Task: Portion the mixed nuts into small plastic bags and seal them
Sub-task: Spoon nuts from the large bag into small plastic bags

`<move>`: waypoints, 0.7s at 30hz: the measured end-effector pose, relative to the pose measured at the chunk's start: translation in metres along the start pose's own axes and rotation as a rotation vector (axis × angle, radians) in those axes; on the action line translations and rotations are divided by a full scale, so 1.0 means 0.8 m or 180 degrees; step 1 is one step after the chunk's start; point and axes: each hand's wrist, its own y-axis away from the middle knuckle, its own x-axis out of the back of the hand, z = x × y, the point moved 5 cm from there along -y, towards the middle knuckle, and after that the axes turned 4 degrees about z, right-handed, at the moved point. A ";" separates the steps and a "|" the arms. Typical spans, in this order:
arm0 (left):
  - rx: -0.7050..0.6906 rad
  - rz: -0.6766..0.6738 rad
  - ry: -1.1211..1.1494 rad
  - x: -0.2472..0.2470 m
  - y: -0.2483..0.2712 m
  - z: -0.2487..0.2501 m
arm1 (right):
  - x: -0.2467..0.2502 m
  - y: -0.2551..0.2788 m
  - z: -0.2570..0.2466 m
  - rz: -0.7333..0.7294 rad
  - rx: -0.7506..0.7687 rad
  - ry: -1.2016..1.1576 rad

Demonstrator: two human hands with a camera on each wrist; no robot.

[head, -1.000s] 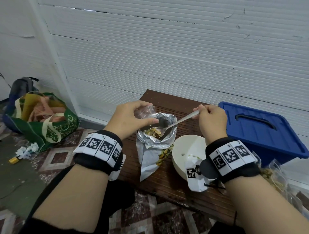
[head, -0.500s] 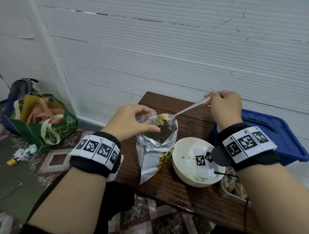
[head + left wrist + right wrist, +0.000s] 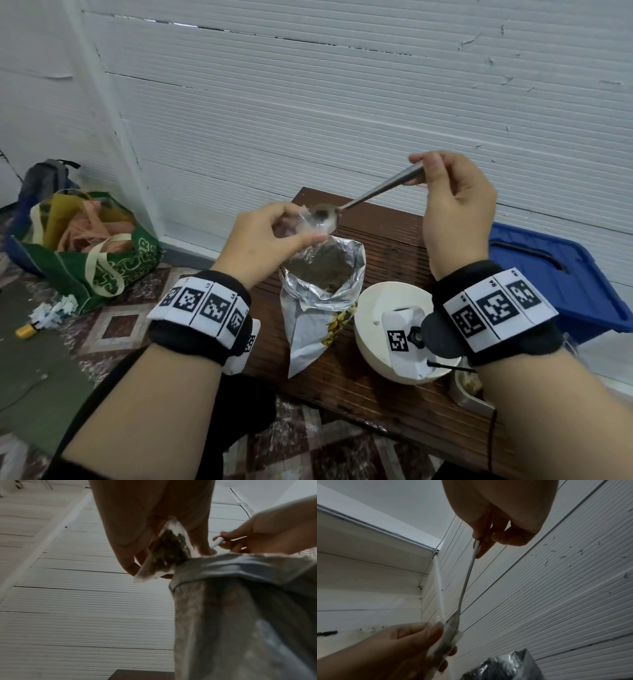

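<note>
My left hand (image 3: 274, 236) pinches a small clear plastic bag (image 3: 306, 219) by its mouth, just above the open foil nut pouch (image 3: 318, 284) standing on the dark wooden table (image 3: 387, 246). In the left wrist view the small bag (image 3: 169, 553) holds dark nuts between my fingers. My right hand (image 3: 452, 209) grips the handle of a metal spoon (image 3: 370, 195), tilted down to the left. The spoon's bowl (image 3: 323, 219) sits in the small bag's mouth and looks empty. In the right wrist view the spoon (image 3: 467, 577) reaches down into the bag held by my left hand (image 3: 406, 647).
A white bowl (image 3: 373, 308) stands right of the pouch, partly behind my right wrist. A blue plastic bin (image 3: 555, 274) lies at the far right against the white wall. A metal tray (image 3: 466, 390) peeks out under my right forearm. A green shopping bag (image 3: 89, 246) sits on the floor at left.
My right hand lifted the spoon out of the foil pouch with nuts and tipped it into the small bag; the spoon bowl now looks empty. My left hand rose slightly with the bag.
</note>
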 end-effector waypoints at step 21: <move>0.0136 -0.0666 -0.0224 0.001 0.003 -0.016 | -0.030 0.078 0.056 -0.1427 0.0575 0.1545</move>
